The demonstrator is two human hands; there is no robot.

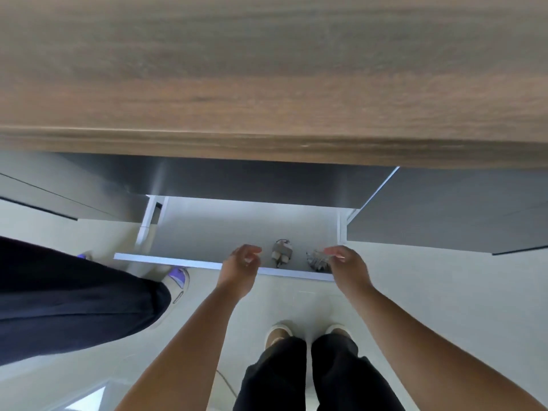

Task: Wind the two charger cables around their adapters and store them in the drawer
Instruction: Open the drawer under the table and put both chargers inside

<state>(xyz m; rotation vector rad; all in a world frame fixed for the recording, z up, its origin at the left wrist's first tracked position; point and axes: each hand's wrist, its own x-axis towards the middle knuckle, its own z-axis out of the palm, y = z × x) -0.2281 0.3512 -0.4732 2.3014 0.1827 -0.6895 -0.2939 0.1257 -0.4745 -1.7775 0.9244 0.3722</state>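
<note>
The white drawer (189, 264) stands pulled out below the wooden countertop. Two wound chargers lie inside near its front wall: one grey-white bundle (282, 252) in the middle and a second bundle (317, 260) to its right. My left hand (240, 266) hovers over the drawer's front edge, just left of the first charger, fingers loosely curled and holding nothing. My right hand (345, 262) hangs over the front right corner, fingertips right beside the second charger; whether they touch it I cannot tell.
A wide wooden countertop (267, 84) overhangs the drawer. Grey cabinet fronts (444, 209) flank the drawer on both sides. Another person's dark trouser leg (68, 301) and shoe (178, 281) stand close at the left. My own feet (308, 333) are on the pale floor.
</note>
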